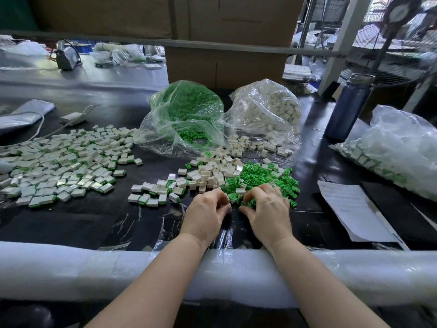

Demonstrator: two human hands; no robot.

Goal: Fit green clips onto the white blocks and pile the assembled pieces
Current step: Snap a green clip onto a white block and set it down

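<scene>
In the head view, a broad spread of assembled white plastic blocks with green clips fitted (63, 162) is seen toward the left edge of the dark work surface (82, 223), with a smaller cluster (156, 192) near the middle. Much is judged left: a loose heap of bare white blocks (212, 174) and a heap of small green plastic clips (262, 178) lie just beyond the hands, fed by two clear bags (189, 117) toward the far edge. The left hand (205, 216) is curled, seemingly pinching a piece; the right hand (267, 209) is curled into the clips, its hold hidden.
</scene>
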